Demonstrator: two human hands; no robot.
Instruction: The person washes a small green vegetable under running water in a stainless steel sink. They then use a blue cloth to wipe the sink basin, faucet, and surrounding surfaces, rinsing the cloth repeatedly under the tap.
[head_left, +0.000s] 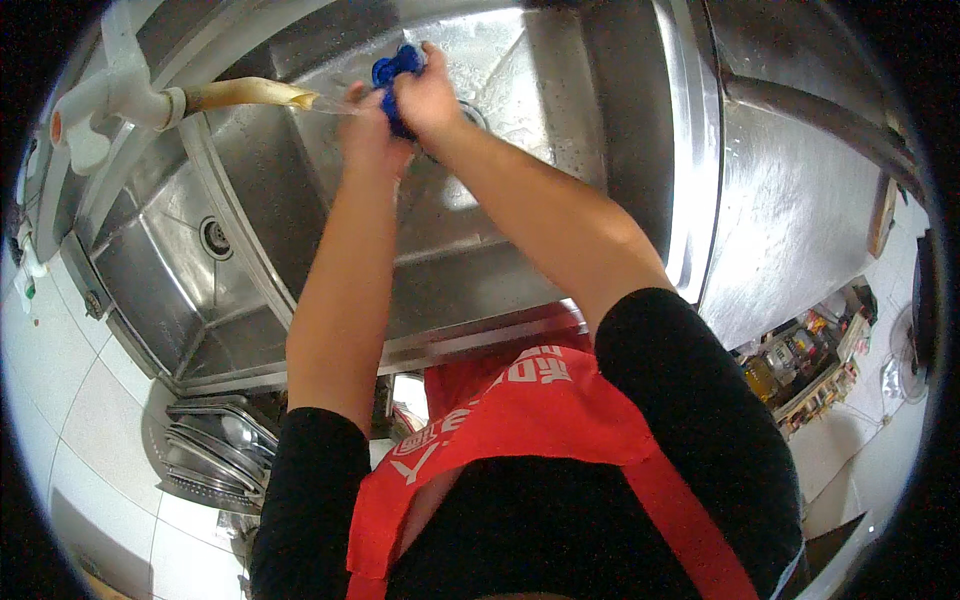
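Note:
A bunched blue cloth (399, 66) is squeezed between my two hands above the large stainless steel sink basin (450, 277). My right hand (431, 94) has its fingers wrapped around the cloth's upper part. Blurred by motion, my left hand (371, 127) grips the cloth from the other side. A thin stream of water (334, 104) runs from the yellowish hose (251, 95) on the tap onto my left hand. Partly hidden behind my right wrist is the basin's drain (472, 114).
White plastic tap fittings (112, 97) stand at upper left. A second basin (161, 225) adjoins on the left. To the right lies a steel counter (795, 202). Metal trays (217, 450) lean low at left; a crate of bottles (802, 352) sits at lower right.

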